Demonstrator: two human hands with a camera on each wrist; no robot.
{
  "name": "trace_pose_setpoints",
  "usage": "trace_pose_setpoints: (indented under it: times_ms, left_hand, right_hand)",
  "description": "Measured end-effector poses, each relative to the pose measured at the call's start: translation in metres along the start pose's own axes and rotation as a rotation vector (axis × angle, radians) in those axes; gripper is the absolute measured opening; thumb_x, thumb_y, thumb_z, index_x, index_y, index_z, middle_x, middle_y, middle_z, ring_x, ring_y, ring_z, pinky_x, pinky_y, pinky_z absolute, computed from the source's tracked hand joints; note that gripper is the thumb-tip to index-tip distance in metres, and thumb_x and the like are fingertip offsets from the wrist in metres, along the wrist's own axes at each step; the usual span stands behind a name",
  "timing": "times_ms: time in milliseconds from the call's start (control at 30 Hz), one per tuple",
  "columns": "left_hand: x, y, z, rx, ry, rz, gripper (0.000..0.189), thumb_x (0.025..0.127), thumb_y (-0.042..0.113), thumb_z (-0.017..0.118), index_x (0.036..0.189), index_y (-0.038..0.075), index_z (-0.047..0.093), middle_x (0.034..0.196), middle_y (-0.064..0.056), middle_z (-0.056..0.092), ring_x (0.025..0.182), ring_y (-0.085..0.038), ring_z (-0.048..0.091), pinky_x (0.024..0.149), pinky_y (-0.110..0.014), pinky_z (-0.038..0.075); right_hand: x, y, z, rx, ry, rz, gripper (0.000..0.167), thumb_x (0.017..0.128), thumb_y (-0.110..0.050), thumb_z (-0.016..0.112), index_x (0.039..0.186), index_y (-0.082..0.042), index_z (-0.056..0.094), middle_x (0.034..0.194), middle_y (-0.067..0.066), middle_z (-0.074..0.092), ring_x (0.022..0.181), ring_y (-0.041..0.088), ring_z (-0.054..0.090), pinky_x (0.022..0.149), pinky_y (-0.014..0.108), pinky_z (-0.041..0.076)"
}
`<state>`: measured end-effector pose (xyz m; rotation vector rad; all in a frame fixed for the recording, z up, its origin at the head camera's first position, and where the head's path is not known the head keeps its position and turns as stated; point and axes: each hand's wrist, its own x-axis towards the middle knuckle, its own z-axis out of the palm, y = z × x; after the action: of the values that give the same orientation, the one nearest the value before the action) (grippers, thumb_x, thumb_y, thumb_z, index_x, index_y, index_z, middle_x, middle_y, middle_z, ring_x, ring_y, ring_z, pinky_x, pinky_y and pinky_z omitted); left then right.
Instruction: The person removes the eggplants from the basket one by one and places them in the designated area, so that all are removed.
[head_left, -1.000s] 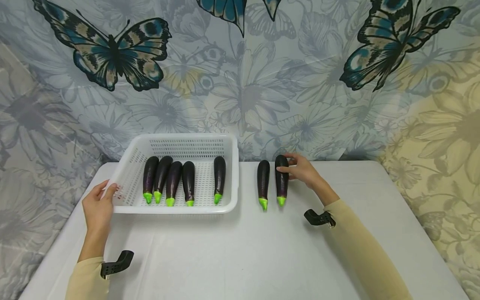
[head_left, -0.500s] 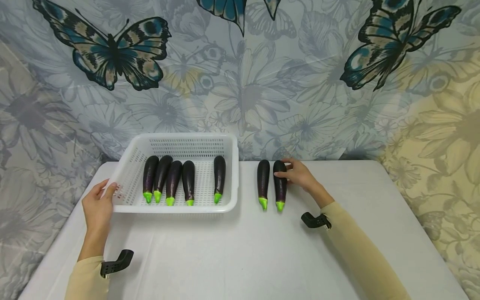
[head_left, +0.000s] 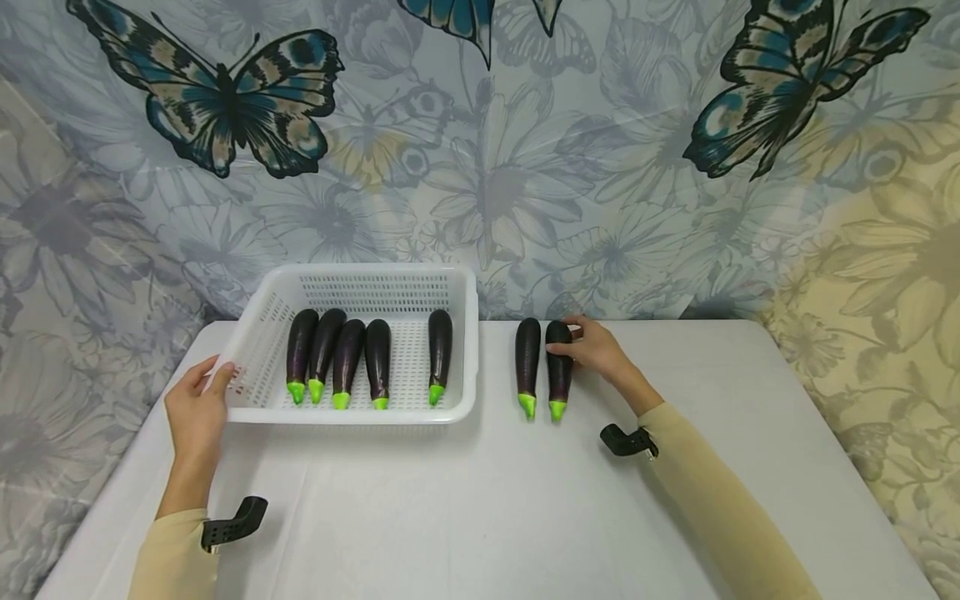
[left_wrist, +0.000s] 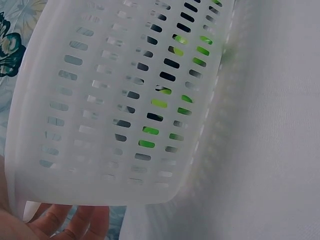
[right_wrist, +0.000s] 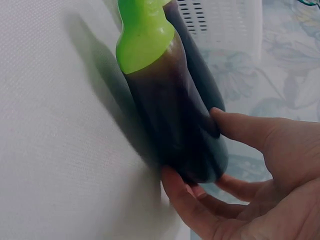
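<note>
Right fingers (right_wrist: 182, 197) pinching eggplant (right_wrist: 167, 115) between them (green end (right_wrist: 145, 42) away), left fingers (left_wrist: 80, 221) gripping basket (left_wrist: 100, 187)

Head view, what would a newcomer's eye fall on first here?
Probably the big, dark butterflies across the top of the backdrop. Next, perhaps, the white basket left of center, with five green-tipped eggplants inside and the left hand gripping its left end. To the basket's right, two more eggplants are side by side, the right hand holding the right one.

Two dark eggplants (head_left: 528, 365) beside white basket (head_left: 300, 415)
</note>
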<state>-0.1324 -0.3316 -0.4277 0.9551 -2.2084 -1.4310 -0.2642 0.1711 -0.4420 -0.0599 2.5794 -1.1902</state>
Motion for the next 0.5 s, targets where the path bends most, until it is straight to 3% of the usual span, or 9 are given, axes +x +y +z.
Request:
trace_pose_setpoints:
  times_ms: [200,500]
  left_hand:
    - [-0.0011,0.0006,0.0006,0.009,-0.004,0.002,0.05,0.101,0.033,0.053,0.145,0.01,0.048,0.137,-0.016,0.051,0.093,-0.005,0.054,0.064,-0.009,0.043]
    - [-0.0015,0.0017,0.0003,0.01,0.008,-0.006,0.05,0.101,0.033,0.053,0.145,0.011,0.048,0.139,-0.015,0.048,0.106,-0.015,0.053,0.075,-0.014,0.041]
  right_hand:
    - [0.0006,-0.0015,-0.0008,-0.025,-0.009,-0.01,0.075,0.091,-0.027,0.071,0.148,0.003,0.032,0.135,0.032,0.047,0.096,0.035,0.064,0.075,0.035,0.054]
    - [-0.0017,-0.0024,-0.0014,0.012,-0.034,-0.028,0.074,0.095,-0.032,0.065,0.15,0.003,0.029,0.137,0.032,0.046,0.105,0.039,0.061,0.08,0.04,0.055]
